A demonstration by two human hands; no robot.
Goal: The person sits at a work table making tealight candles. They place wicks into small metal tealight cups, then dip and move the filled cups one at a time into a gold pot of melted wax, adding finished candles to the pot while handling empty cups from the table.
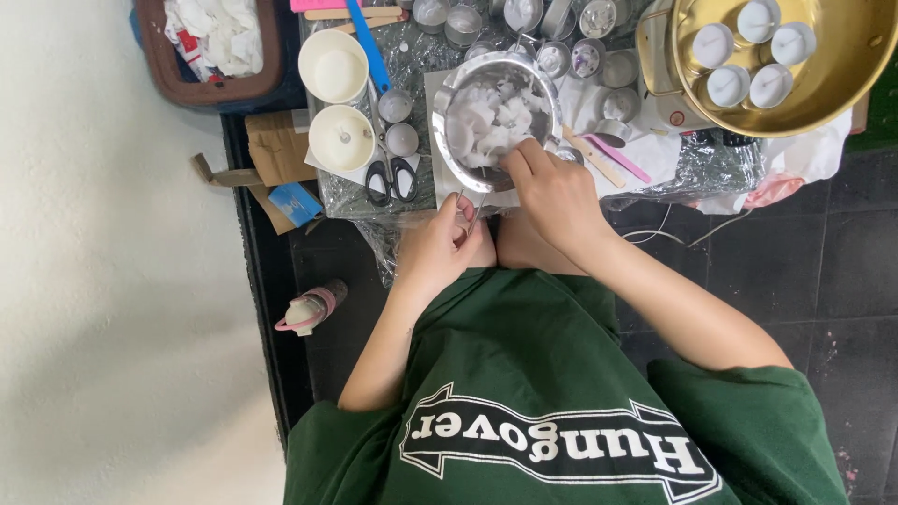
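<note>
A steel bowl (447, 140) filled with white waxy chunks sits on a foil-covered low table (711, 164) in front of me. My right hand (557, 196) rests at the bowl's near rim, its fingers curled over the edge. My left hand (438, 245) is just below the bowl, near my knee, pinching a thin metal tool (473, 213) that points toward the bowl. A small metal cup (567, 154) lies beside my right fingers.
Two white cups (333, 67) (341, 137), black-handled scissors (391, 178), a blue stick (369, 47) and several small metal cups (580, 56) crowd the table. A gold pan (842, 84) holds white candles. On the dark floor stand a bottle (309, 311), cardboard (276, 150) and a brown basket (164, 65).
</note>
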